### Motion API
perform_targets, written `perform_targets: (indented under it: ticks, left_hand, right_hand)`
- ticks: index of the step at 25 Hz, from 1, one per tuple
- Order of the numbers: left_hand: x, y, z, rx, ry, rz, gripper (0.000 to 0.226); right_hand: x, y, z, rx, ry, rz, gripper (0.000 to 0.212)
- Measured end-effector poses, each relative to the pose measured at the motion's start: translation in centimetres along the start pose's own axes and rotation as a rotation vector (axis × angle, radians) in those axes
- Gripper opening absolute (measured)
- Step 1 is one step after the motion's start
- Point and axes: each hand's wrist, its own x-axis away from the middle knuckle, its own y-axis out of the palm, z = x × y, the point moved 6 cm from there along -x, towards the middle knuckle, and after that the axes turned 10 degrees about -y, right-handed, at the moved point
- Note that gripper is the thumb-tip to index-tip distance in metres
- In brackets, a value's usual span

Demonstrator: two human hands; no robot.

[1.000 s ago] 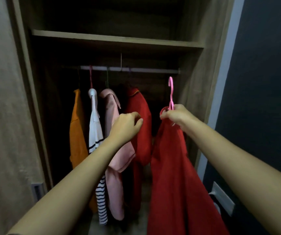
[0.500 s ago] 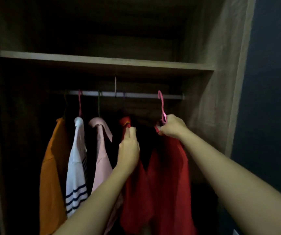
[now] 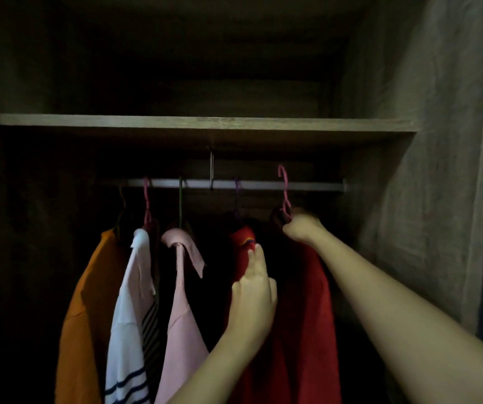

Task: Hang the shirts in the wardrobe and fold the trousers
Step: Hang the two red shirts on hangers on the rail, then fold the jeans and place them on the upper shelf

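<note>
Right hand [image 3: 301, 230] is clenched round the neck of the pink hanger [image 3: 284, 193], and the red shirt [image 3: 307, 301] is held up beneath it, by the right end of the wardrobe rail [image 3: 263, 185]. Whether the hook is seated cannot be told. Left hand [image 3: 253, 293] is pressed, fingers straight, against the neighbouring red shirt [image 3: 241, 246]. Orange shirt [image 3: 88, 301], striped shirt [image 3: 129, 310] and pink shirt [image 3: 182, 310] are hung further left.

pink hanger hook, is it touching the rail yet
Cannot tell. Head view: the pink hanger hook overlaps the rail, its top above it; no gap or contact shows.
</note>
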Motion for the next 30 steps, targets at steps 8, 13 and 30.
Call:
perform_targets:
  ticks: [8,13,30]
  left_hand:
    - [-0.2,0.2,-0.3,0.095,0.032,-0.008,0.062]
    - [0.6,-3.6,-1.1,0.286,-0.001,0.163,0.055]
    - [37.4,-21.0,-32.6,-0.149,-0.745,0.187,0.072]
  right_hand:
    - [0.6,2.1,0.3,0.125,-0.003,-0.177,0.042]
    - [3.6,-4.5,-3.4,0.01,-0.12,0.317,0.035]
    - [35.0,23.8,-34.1,-0.295,-1.283,-0.27,0.045]
